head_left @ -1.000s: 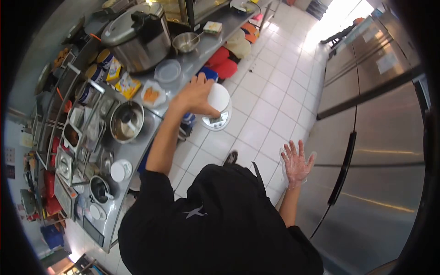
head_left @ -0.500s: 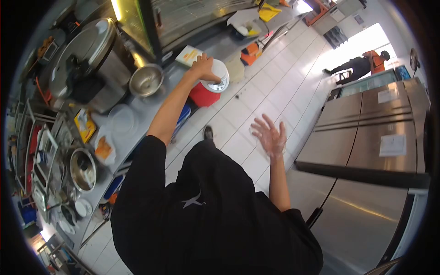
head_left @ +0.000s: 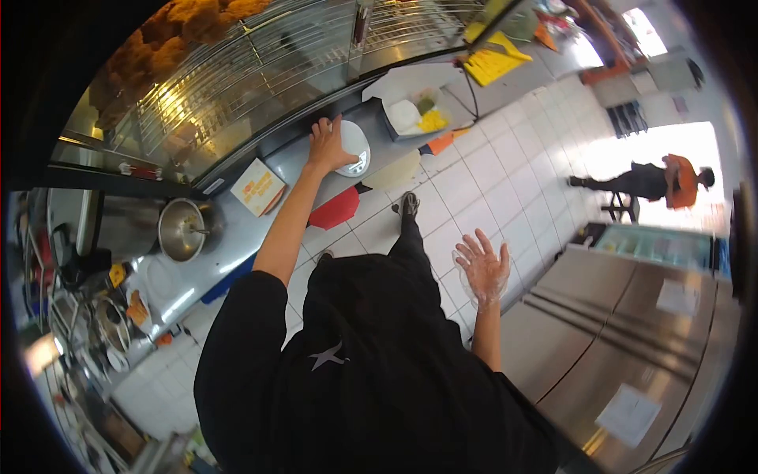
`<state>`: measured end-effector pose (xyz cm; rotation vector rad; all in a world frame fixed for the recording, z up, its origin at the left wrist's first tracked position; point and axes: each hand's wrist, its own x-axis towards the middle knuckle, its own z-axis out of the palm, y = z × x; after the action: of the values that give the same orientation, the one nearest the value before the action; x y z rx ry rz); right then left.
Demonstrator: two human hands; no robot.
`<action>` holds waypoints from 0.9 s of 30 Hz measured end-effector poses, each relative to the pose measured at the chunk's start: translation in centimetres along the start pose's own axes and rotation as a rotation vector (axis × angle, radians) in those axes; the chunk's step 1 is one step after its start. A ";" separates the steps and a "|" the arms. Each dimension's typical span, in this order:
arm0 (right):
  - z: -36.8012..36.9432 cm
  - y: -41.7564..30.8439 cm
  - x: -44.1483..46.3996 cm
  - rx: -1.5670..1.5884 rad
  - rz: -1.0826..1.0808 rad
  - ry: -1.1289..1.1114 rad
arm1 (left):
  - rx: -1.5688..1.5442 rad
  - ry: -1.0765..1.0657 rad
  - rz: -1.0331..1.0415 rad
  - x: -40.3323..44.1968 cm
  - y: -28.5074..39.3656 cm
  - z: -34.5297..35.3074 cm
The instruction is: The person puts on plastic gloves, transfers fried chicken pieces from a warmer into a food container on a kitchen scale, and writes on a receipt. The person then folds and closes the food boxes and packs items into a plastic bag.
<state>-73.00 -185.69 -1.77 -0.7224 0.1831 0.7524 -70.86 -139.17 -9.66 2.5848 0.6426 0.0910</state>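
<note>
My left hand (head_left: 327, 148) is wrapped over a round white kitchen scale (head_left: 353, 148), thumb near its display, at the steel counter (head_left: 229, 229). Whether the scale rests on the counter or is held just above it, I cannot tell. Right of it sits an open box (head_left: 418, 103) holding something white, something yellow and something green. A printed carton (head_left: 258, 187) stands to its left. My right hand (head_left: 484, 269), in a clear plastic glove, is raised over the floor with fingers spread, holding nothing.
Behind the counter is a glass display case (head_left: 276, 71) with fried food (head_left: 181, 28). A metal bowl (head_left: 182, 230) is at the left. Steel refrigerators (head_left: 568, 324) line the right side. A person in orange (head_left: 684, 181) is near the bright doorway.
The view has shifted along the counter, toward the display case. My left hand has carried the scale past the metal bowl to beside the open box. My gloved right hand stays raised.
</note>
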 end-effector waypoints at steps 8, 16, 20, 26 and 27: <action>-0.4 -16.5 20.2 -0.246 0.333 -0.194 | 0.080 0.023 -0.133 0.1 2.4 0.8; 2.7 -21.8 30.9 -0.548 0.487 -0.378 | -0.175 0.151 -0.680 -3.8 5.5 4.1; 3.6 -21.0 32.7 -0.544 0.486 -0.389 | -0.190 0.126 -0.670 -4.2 5.5 4.0; 3.9 -19.6 31.5 -0.539 0.502 -0.361 | -0.196 0.175 -0.712 -3.9 4.5 6.2; 3.7 -19.4 31.0 -0.545 0.507 -0.352 | -0.199 0.184 -0.742 -4.0 4.4 6.5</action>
<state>-37.58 -175.73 -1.04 -1.0583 -0.1779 1.4302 -71.40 -147.23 -13.14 2.0152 1.5257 0.1393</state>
